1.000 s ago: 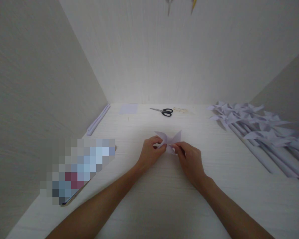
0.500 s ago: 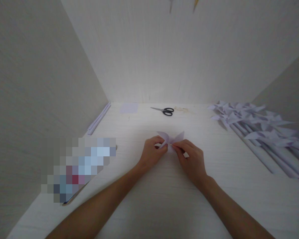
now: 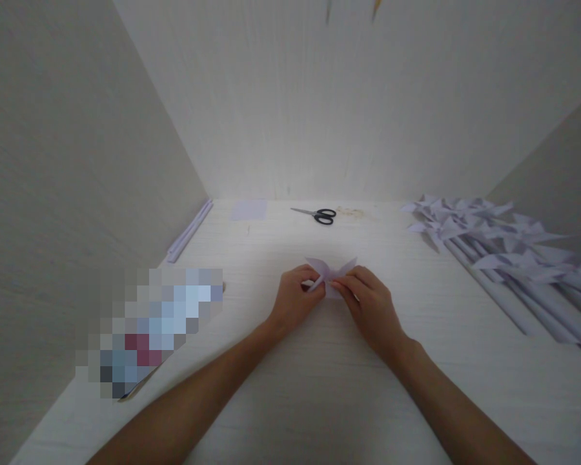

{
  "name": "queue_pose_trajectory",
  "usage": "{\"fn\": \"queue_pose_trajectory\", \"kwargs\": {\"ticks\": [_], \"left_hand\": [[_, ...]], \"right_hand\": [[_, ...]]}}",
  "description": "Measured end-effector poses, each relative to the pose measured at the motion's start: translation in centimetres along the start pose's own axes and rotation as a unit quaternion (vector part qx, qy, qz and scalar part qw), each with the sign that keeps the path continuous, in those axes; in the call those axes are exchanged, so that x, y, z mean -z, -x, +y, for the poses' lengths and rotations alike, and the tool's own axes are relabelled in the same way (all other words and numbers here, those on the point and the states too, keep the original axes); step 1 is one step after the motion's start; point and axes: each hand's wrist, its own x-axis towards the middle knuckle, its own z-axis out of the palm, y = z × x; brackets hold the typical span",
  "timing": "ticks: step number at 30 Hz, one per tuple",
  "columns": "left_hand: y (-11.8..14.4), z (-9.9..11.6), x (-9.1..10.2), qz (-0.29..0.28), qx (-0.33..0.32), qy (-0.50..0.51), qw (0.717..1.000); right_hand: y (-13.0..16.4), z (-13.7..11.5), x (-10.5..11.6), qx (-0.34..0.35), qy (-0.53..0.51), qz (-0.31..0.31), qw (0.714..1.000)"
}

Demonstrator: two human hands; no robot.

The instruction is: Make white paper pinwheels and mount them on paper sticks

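Observation:
Between my hands, above the middle of the white table, is a lilac-white paper pinwheel [image 3: 332,290] with its pointed blades folded up. My left hand [image 3: 297,294] is closed, pinching the pinwheel's left side between thumb and fingers. My right hand [image 3: 370,303] is closed too, its thumb and index fingertips pressed together at the pinwheel's centre. A small thin pale stick seems to sit in that pinch, mostly covered by the fingertips. Behind the pinwheel lie black-handled scissors [image 3: 325,216], their blades pointing left.
Finished-looking paper pinwheels on rolled paper sticks [image 3: 489,284] are heaped at the right. Rolled paper sticks [image 3: 190,232] lie along the left wall, beside a square paper sheet [image 3: 250,210]. Small tan bits [image 3: 352,212] lie by the scissors. A blurred-out flat object [image 3: 169,323] rests at left.
My right fingertips have moved slightly left, closer in to the pinwheel's centre, and more of its lower blade shows. My left hand keeps its hold. The view has shifted a little.

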Motion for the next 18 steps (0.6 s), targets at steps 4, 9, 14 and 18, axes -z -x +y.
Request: {"fn": "queue_pose_trajectory", "kwargs": {"ticks": [4, 9, 14, 18], "left_hand": [[0.01, -0.06, -0.01, -0.002, -0.010, -0.011, 1.000], [-0.03, 0.09, 0.09, -0.008, -0.009, -0.009, 1.000], [-0.05, 0.37, 0.11, -0.002, -0.007, -0.016, 1.000], [-0.05, 0.32, 0.13, -0.003, -0.007, -0.009, 1.000]], "right_hand": [[-0.18, -0.42, -0.16, -0.013, -0.003, 0.024, 1.000], [-0.20, -0.77, -0.41, -0.044, -0.067, 0.078, 0.994], [-0.30, -0.47, -0.42, -0.050, -0.122, 0.096, 0.987], [-0.32, -0.56, -0.35, -0.034, -0.126, 0.085, 0.988]]}}
